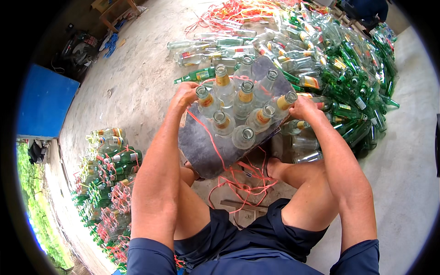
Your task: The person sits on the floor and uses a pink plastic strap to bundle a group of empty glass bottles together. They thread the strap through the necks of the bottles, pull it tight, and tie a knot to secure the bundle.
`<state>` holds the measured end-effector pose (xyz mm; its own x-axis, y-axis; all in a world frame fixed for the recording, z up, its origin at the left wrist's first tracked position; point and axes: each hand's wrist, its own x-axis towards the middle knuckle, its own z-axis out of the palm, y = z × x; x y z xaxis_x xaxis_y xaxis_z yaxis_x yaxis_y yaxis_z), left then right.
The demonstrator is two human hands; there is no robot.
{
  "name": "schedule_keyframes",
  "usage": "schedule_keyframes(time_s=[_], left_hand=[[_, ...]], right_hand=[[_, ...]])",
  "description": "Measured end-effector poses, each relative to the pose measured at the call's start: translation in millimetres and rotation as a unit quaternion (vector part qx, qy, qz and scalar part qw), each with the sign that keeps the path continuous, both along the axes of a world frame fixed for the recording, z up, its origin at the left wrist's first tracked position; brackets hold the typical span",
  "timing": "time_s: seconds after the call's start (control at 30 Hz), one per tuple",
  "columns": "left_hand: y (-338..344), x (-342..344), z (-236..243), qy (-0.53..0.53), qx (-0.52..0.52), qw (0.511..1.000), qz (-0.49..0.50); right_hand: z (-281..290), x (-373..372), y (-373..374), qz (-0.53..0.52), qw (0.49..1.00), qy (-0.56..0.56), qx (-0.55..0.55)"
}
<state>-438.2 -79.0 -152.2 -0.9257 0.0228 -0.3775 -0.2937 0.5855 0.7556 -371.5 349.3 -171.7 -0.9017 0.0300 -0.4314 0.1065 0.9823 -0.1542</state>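
Observation:
Several clear empty bottles (243, 105), most with yellow-orange neck labels, stand upright in a cluster on a dark slab (197, 151) in front of me. A red plastic strap (206, 128) trails over the slab and passes behind some bottles. My left hand (187, 94), at the cluster's left side, is closed on the strap. My right hand (302, 107) is curled beside the rightmost bottle (284, 104); what its fingers grip is hidden. Loose red strap (240, 188) lies tangled on the floor between my legs.
A large pile of green and clear bottles (343, 78) lies beyond and right, with tangled straps (229, 13) behind it. Strapped bottle bundles (110, 183) stand left. A blue panel (46, 101) is at far left; a person's dark clothing (366, 9) shows at top right.

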Motion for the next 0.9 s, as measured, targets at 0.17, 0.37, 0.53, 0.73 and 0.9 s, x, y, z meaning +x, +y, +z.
schedule_keyframes(time_s=[0.17,0.37,0.53,0.73,0.9], left_hand=[[-6.2,2.0,10.8,-0.041,-0.021,0.999,-0.004],[-12.4,-1.2,-9.6,0.018,-0.12,0.991,-0.054],[-17.2,-3.5,-32.8,0.084,-0.14,0.984,-0.066],[-10.5,0.3,-17.4,0.074,-0.155,0.984,-0.049],[-15.9,-3.5,-25.5,0.068,-0.163,0.983,-0.052]], right_hand=[[16.4,7.3,-7.6,0.011,0.999,-0.04,0.023],[21.8,18.7,-12.4,0.014,0.998,-0.049,0.022],[19.7,26.9,-21.8,0.026,0.999,-0.039,-0.001],[17.4,32.6,-18.2,0.029,0.998,-0.045,0.011],[26.8,32.1,-21.5,0.006,0.999,-0.051,0.003]])
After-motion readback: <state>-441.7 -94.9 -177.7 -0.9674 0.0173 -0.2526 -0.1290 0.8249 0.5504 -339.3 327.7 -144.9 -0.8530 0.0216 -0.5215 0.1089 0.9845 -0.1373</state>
